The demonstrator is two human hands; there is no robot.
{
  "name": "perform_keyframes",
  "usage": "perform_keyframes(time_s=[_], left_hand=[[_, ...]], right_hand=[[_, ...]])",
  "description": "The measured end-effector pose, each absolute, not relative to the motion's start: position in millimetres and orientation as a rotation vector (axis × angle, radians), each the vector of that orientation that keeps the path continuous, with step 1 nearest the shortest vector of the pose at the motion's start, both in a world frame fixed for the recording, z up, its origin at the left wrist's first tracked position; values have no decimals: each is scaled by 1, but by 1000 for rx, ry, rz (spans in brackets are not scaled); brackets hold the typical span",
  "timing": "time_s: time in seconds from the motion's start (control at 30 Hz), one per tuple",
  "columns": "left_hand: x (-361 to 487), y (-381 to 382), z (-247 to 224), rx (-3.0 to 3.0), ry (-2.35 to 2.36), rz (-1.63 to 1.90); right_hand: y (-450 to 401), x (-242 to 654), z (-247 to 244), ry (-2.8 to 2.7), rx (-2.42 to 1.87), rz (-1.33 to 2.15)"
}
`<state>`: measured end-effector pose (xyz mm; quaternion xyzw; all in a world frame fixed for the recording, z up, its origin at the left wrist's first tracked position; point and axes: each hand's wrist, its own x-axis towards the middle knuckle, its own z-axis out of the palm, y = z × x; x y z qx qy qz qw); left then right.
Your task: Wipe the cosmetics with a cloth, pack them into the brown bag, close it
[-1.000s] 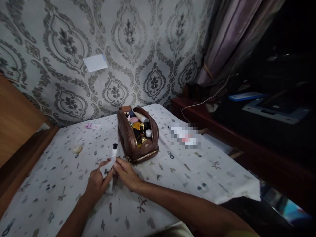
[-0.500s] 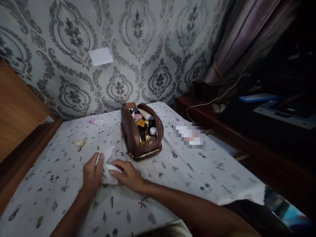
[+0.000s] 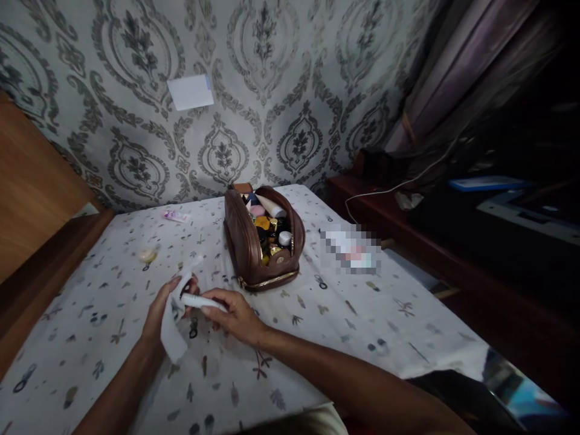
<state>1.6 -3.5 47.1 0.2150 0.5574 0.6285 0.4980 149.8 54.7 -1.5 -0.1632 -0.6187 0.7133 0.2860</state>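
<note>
My left hand (image 3: 159,308) is closed on a white tissue (image 3: 171,332), which drapes down over its palm side. Between the fingers and thumb of my right hand (image 3: 236,317) is a slim white tube (image 3: 202,301), its far end pointing at the tissue. The tube's end lies against or just beside the tissue; I cannot tell which. Beyond my hands stands an unzipped brown toiletry bag (image 3: 235,241), packed with bottles, a cream-coloured tube (image 3: 270,206) and other small items.
A small round cream-coloured item (image 3: 147,255) and a pink-and-white tube (image 3: 176,215) lie on the patterned tablecloth (image 3: 113,338) at the left. A blurred-out object (image 3: 351,249) lies right of the bag. Dark wooden furniture (image 3: 376,217) borders the right side, with a white cable (image 3: 408,181) across it.
The tissue has gone from being spread between both hands to hanging from my left hand. The white tube now shows more of its length, and my left hand has turned.
</note>
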Motion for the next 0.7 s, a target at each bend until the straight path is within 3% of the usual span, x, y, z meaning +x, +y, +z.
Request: perform_keyframes(time_s=[0.27,0.7], left_hand=[[-21,7,25,692,1264,1396],[0,-7,17,921,1286,1371]], right_hand=[[55,148,-1,-1514,-516,2130],[60,146,-2,-1361,-597,2111]])
